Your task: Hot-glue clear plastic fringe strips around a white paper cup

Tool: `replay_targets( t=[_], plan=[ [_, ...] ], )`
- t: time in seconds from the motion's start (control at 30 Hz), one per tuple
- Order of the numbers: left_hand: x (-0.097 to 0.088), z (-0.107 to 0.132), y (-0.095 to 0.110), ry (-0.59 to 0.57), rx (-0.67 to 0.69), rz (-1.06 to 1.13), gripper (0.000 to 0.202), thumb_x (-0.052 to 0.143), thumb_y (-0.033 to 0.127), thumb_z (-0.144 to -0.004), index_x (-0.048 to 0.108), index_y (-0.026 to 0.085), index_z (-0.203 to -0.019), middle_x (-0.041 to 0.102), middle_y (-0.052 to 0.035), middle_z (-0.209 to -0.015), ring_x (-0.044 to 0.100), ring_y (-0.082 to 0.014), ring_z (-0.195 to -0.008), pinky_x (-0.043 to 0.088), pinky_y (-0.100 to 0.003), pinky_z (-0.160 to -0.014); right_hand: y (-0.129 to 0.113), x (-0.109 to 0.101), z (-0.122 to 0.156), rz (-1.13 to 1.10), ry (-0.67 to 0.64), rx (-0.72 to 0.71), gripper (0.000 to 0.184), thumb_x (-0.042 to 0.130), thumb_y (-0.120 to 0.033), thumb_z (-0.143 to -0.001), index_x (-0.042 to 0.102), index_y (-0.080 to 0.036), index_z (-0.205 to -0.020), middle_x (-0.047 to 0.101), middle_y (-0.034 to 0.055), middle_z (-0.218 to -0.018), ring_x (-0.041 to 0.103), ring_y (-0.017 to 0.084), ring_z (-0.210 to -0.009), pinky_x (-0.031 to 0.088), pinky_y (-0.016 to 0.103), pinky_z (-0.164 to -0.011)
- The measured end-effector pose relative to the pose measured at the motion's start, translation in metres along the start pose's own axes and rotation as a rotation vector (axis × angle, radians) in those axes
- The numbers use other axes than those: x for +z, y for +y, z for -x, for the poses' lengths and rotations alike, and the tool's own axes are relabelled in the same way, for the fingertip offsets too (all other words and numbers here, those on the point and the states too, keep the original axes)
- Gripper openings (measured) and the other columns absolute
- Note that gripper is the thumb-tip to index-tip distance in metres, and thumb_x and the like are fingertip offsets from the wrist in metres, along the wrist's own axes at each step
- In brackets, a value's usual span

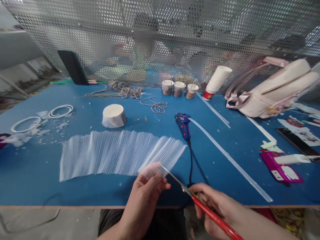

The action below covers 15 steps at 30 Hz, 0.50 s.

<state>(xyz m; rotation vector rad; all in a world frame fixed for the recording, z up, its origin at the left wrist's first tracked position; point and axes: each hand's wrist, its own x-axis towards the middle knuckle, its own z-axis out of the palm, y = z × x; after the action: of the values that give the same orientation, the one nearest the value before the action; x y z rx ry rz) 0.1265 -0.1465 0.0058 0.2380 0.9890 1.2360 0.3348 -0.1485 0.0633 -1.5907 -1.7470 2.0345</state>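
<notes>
A long strip of white pleated, sheer material [107, 153] lies across the blue table. My left hand [147, 190] pinches its right end near the front edge. In my right hand [215, 203] are scissors [207, 211] with red handles. Their blades point up and left, and the tips touch the pleated strip beside my left fingers. How far apart the blades are I cannot tell. Behind the strip stands a short round white form [114, 115] with similar pleated material around its side. A blue glue gun [183, 126] with a long clear glue stick lies to the right.
Along the back are grey cord [125, 90], several small cups [179, 89], stacked paper cups [217, 81] and a pale backpack [275, 88]. Two white rings [60, 111] and scraps lie left. A purple power strip [281, 166] and a phone [300, 140] lie right. Perforated metal [100, 40] stands behind.
</notes>
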Motion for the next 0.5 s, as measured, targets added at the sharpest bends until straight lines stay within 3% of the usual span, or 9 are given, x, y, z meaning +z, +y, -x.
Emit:
replay_targets(
  t=[0.13, 0.5],
  plan=[
    [-0.0009, 0.0004, -0.0017, 0.001, 0.000, -0.002, 0.020, 0.078, 0.018, -0.067, 0.067, 0.015, -0.084, 0.065, -0.0005, -0.073, 0.062, -0.0122, -0.064, 0.056, -0.025, -0.062, 0.0033, -0.0004, -0.0023, -0.055, -0.020, -0.034, 0.029, 0.058, -0.030, -0.086, 0.051, -0.022, -0.113, 0.047, -0.0041, -0.078, 0.039, 0.007, -0.059, 0.034, 0.018, -0.055],
    [0.0065, 0.0040, -0.0001, 0.027, 0.004, 0.010, 0.023, 0.079, 0.017, -0.065, 0.067, 0.015, -0.084, 0.065, -0.0003, -0.076, 0.062, -0.0124, -0.067, 0.057, -0.025, -0.064, -0.0026, 0.0013, -0.0034, -0.081, -0.048, -0.035, 0.031, 0.061, -0.032, -0.085, 0.048, -0.021, -0.111, 0.041, -0.0062, -0.073, 0.035, 0.006, -0.058, 0.031, 0.018, -0.053]
  ],
)
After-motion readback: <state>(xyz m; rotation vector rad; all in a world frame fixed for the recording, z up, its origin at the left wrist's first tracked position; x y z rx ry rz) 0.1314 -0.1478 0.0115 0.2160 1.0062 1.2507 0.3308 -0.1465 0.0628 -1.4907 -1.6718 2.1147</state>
